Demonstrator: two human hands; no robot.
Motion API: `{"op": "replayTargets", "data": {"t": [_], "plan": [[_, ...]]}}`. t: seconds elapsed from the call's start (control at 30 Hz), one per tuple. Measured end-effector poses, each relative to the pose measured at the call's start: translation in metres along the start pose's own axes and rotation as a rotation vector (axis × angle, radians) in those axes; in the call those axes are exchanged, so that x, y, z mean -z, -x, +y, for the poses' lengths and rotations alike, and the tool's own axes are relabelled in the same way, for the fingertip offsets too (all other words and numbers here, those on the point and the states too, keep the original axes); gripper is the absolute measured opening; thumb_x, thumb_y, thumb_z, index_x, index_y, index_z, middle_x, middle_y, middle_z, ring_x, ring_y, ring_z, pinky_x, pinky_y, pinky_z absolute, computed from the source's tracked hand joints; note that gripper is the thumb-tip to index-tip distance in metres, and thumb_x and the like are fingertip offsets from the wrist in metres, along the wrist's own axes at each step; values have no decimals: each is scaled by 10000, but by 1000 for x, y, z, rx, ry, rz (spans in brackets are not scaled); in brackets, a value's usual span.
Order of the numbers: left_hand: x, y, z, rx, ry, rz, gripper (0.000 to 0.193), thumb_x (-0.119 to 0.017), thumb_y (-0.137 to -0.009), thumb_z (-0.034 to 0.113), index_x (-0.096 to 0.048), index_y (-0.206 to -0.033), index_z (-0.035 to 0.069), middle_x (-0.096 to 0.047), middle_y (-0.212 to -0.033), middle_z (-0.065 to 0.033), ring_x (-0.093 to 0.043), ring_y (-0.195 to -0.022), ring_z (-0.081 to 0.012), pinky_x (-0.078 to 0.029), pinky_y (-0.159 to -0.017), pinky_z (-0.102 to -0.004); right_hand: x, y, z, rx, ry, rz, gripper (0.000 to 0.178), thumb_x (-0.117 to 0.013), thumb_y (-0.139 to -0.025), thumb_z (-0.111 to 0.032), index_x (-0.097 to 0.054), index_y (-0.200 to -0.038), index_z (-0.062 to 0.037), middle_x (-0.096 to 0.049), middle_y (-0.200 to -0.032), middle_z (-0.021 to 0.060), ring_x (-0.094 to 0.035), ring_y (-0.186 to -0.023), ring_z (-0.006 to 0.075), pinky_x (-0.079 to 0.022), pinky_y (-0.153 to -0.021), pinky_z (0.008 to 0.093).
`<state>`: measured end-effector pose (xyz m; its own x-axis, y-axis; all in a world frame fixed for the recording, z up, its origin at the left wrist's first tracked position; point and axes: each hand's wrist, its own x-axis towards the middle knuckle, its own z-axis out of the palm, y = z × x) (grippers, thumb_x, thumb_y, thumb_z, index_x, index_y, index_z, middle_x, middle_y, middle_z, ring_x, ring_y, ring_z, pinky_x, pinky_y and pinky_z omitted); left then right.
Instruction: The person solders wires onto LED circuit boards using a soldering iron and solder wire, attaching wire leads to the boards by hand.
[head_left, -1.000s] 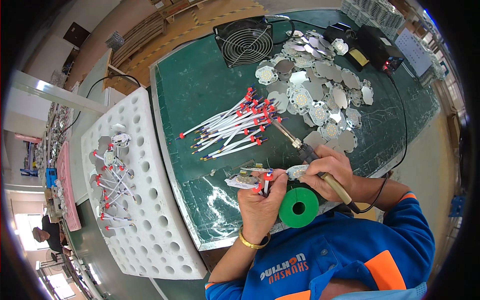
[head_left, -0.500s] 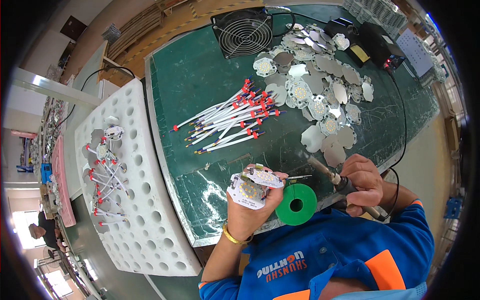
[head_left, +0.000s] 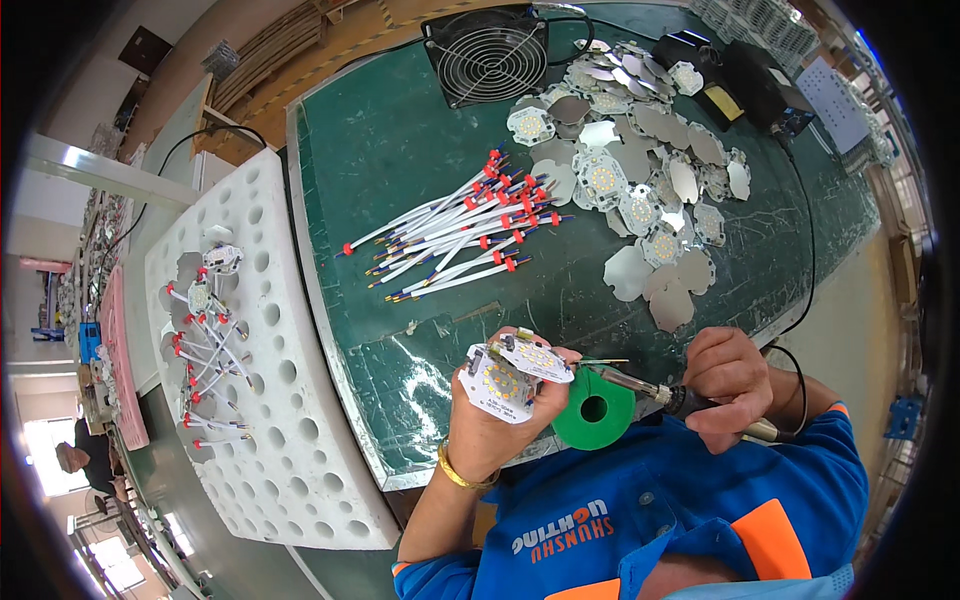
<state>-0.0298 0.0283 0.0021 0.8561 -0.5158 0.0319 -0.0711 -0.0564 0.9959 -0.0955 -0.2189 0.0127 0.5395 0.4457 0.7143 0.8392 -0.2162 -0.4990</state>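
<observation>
My left hand [head_left: 478, 437] is closed around a small stack of white LED circuit boards [head_left: 495, 388], the upper one tilted, with yellow LEDs showing. A thin wire-like piece [head_left: 606, 361] sticks out to the right beside its fingers; I cannot tell whether the hand grips it. My right hand [head_left: 728, 385] grips a soldering iron [head_left: 645, 387] by its dark handle. Its metal end points left, over a green spool [head_left: 575, 425] and close to my left fingers. Whether the tip touches anything is unclear.
White cables [head_left: 450, 235] with red collars lie mid-table. Loose LED boards [head_left: 640, 205] are heaped behind right. A black fan [head_left: 492, 62] and a black box [head_left: 765, 92] with a cord stand at the back. Left, a white foam board [head_left: 285, 420] holds wired boards. Far left is a person [head_left: 88, 462].
The soldering iron has swung down and left, its metal end now over the spool near my left fingers. My left hand still holds the boards, almost unmoved.
</observation>
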Motion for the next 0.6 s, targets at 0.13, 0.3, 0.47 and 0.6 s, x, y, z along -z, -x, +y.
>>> {"op": "replayTargets", "data": {"t": [0.13, 0.3, 0.47, 0.6], "plan": [[-1, -1, 3, 87, 106, 29, 210, -659, -763, 66, -568, -932, -21, -683, -872, -23, -625, -799, -70, -502, -697, -205, -2, -1, 1, 4, -8, -5, 299, -585, -618, -78, -602, -915, -104, -483, -643, 37, -519, -526, 177, -410, -514, 291], [-1, -1, 2, 76, 96, 19, 268, -663, -759, 54, -518, -966, -32, -686, -861, -45, -627, -788, -71, -507, -687, -211, -3, -2, 3, 8, 0, -9, 272, -579, -622, -76, -606, -891, -103, -482, -638, 33, -511, -519, 175, -406, -511, 288], [1, -1, 3, 69, 72, 17, 259, -668, -756, 52, -526, -956, -32, -688, -860, -43, -626, -777, -70, -507, -686, -212, -2, -5, 3, 20, -6, -31, 249, -577, -622, -73, -607, -867, -104, -477, -631, 31, -500, -508, 173, -404, -505, 284], [0, -1, 0, 38, 87, 35, 249, -673, -752, 51, -540, -944, -36, -688, -855, -45, -627, -781, -73, -507, -686, -214, -2, -4, 4, 30, 40, -48, 225, -575, -647, -87, -607, -868, -113, -468, -616, 26, -488, -501, 166, -402, -499, 284]]}}
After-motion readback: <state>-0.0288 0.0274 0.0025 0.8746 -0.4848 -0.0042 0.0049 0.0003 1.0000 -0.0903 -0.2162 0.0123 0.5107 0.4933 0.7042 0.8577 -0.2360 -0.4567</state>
